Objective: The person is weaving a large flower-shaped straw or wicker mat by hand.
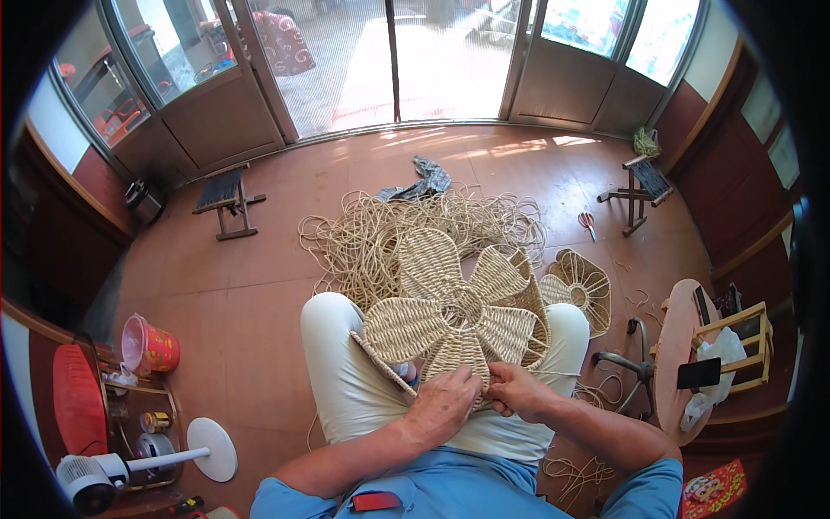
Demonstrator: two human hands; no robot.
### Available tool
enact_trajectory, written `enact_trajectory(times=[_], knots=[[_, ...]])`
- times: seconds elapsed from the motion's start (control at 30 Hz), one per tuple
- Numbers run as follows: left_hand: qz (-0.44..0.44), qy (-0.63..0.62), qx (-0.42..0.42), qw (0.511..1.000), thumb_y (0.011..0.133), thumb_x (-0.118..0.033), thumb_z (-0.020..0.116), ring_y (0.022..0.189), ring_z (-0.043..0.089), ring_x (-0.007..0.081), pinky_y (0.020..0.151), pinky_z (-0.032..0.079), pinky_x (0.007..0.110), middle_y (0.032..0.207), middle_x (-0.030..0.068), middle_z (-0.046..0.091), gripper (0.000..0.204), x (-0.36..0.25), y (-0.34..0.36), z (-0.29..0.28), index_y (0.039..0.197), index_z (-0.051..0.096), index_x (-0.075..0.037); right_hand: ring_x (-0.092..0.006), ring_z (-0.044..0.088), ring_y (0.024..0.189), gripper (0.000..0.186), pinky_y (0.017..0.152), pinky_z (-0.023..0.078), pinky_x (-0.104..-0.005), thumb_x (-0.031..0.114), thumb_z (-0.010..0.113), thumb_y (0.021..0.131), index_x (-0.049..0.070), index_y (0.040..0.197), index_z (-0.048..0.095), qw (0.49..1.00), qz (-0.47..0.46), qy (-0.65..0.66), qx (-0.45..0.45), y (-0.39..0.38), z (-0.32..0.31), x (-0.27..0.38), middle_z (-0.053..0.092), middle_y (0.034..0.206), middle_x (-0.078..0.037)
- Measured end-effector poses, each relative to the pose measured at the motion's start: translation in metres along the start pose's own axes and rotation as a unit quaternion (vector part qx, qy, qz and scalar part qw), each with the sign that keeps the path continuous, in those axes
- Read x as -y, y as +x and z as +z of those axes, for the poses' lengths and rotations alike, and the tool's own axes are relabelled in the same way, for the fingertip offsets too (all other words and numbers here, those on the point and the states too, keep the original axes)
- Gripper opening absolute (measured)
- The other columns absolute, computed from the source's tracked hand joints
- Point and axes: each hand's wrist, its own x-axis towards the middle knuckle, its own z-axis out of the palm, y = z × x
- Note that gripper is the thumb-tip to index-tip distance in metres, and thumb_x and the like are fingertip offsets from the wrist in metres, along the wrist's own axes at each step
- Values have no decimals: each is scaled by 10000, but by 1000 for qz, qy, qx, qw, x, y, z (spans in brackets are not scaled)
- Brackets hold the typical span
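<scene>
A woven straw piece shaped like a flower with several petals (430, 259) rests across my knees, with a basket-like woven side behind its right petals. My left hand (445, 400) grips the lowest petal near its edge, fingers bent. My right hand (514, 391) is closed at that same petal's right edge, beside my left, thumb and forefinger pinched at the weave. A loose cord runs rightward from there over my right thigh. A big tangle of straw cord (344, 233) lies on the floor beyond my knees.
Two folding stools (220, 195) (648, 180) stand near the glass doors. Red-handled scissors (586, 225) and a second woven piece (579, 290) lie right. A round table (670, 381) with a phone stands at right. A red bucket (151, 344) and white fan (91, 480) are at left.
</scene>
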Motion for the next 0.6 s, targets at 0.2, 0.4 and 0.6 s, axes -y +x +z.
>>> enact_trajectory(times=[0.2, 0.4, 0.6], knots=[[-1, 9, -2, 1000, 1019, -137, 652, 951, 677, 377, 833, 550, 493, 1024, 149, 609, 87, 0, 0, -3, 1065, 663, -63, -105, 600, 603, 88, 469, 469, -270, -2, 620, 1022, 3, 1101, 582, 1000, -10, -22, -11, 3, 3, 0, 556, 799, -19], [-13, 1, 7, 1000, 1009, -150, 684, 948, 688, 368, 822, 563, 485, 1037, 137, 617, 101, 1, 1, -4, 1076, 675, -76, -98, 581, 592, 193, 471, 456, -267, -9, 612, 1018, 26, 1206, 596, 1000, -23, 13, 14, 2, 4, 2, 575, 798, -3], [-5, -11, 19, 1000, 1009, -154, 687, 945, 687, 374, 824, 567, 487, 1044, 137, 620, 116, 4, 4, -4, 1091, 666, -76, -73, 519, 567, 257, 474, 414, -260, 16, 619, 1011, 75, 1261, 607, 998, -7, 35, 45, 8, -6, -7, 587, 797, 17]])
